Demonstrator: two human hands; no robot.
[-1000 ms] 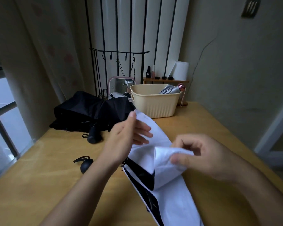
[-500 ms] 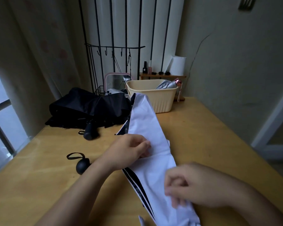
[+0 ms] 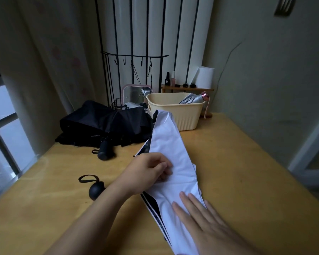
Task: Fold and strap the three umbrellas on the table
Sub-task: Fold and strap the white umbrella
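- Far left on the bench (image 3: 247,162), a round black handle (image 3: 95,189) with a wrist loop lies on its own, with nobody touching it.
- Behind it the black umbrella (image 3: 103,124) sprawls loose and unfolded, its grip (image 3: 104,152) pointing our way. That one looks not yet started.
- Now the left hand (image 3: 149,172): a second ago its fingers were spread, and now they're curled tight, pinching the near edge of the canopy.
- The white umbrella (image 3: 171,150) is the one in play. It stretches across the middle of the bench from the basket toward the person, dark trim showing along its left side. The panel that was lifted a moment ago is laid down.
- At the back, the cream basket (image 3: 173,115) holds a silver umbrella (image 3: 192,98) that looks rolled already.
- The right hand (image 3: 201,218) has let go of its pinch, and its fingers lie straight and flat on the cloth, pressing the pleat.
- I'd say this fold is set, with more pleats and the strap still ahead.
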